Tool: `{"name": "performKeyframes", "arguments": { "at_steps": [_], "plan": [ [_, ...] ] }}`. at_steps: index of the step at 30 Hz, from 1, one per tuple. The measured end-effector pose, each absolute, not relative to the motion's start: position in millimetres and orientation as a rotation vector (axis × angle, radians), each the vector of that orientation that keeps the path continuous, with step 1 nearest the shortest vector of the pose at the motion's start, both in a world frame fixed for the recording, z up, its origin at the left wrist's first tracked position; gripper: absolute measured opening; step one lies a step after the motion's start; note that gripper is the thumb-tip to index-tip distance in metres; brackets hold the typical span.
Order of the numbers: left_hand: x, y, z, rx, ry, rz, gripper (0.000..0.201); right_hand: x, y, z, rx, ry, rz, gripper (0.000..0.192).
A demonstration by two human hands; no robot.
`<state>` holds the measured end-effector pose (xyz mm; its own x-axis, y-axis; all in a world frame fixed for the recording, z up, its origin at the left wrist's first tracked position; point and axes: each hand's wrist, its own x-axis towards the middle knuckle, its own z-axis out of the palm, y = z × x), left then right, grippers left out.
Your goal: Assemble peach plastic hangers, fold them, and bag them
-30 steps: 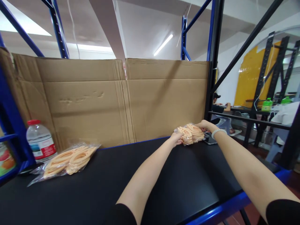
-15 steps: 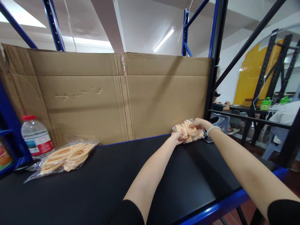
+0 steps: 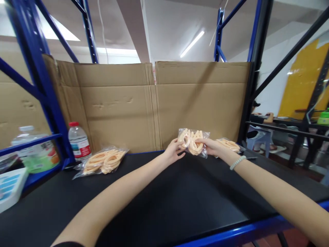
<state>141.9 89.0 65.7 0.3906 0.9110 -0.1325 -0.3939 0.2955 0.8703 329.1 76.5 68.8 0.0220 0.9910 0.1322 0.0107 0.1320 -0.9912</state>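
Between the two hands, lifted clear of the black table [image 3: 164, 199], hangs a clear bag [image 3: 193, 142] of peach-coloured loops. Left hand [image 3: 174, 153] pinches the bag's left edge, thumb and fingers closed on the plastic; right hand [image 3: 212, 148] grips its right edge, fingers wrapped over the film. The bag's long axis runs roughly side to side from one grip to the other, while the loops inside stand more or less upright, their rounded ends seemingly pointing down, though the crinkled film makes that hard to read. Its flat face turns toward the camera.

Just right of the right hand, a second bag [image 3: 229, 144] of the same loops lies on the table, flat, its length running left to right. A white bead bracelet [image 3: 237, 162] circles the right wrist. Well left of the left hand, a third bag [image 3: 104, 161] lies flat, angled toward the back corner, with a red-capped bottle [image 3: 79, 143] standing upright just beyond it. Behind the held bag stands a cardboard wall [image 3: 154, 103]. Far left of the grip, past a blue post [image 3: 43, 82], sits another bottle [image 3: 33, 147]. Beyond the right hand, a seated person [image 3: 257, 116] is at a farther bench.
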Motion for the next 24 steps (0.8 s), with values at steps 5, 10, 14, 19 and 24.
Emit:
{"name": "performKeyframes", "arguments": {
  "at_steps": [5,10,14,19,24],
  "plan": [
    [45,49,57,0.874,0.654,1.136,0.03,216,70,48,-0.847,-1.127,1.288,0.013],
    [-1,25,44,0.92,0.675,1.296,0.049,136,53,30,-0.766,-1.047,1.424,0.026],
    [-18,26,32,0.932,0.717,1.368,0.049,122,42,24,-0.78,-1.052,1.518,0.03],
    [-25,31,23,0.922,0.711,1.297,0.044,138,30,22,-0.873,-0.94,1.575,0.017],
    [-25,25,22,0.894,0.694,1.188,0.05,170,26,22,-0.911,-0.78,1.639,0.033]
  ]
}}
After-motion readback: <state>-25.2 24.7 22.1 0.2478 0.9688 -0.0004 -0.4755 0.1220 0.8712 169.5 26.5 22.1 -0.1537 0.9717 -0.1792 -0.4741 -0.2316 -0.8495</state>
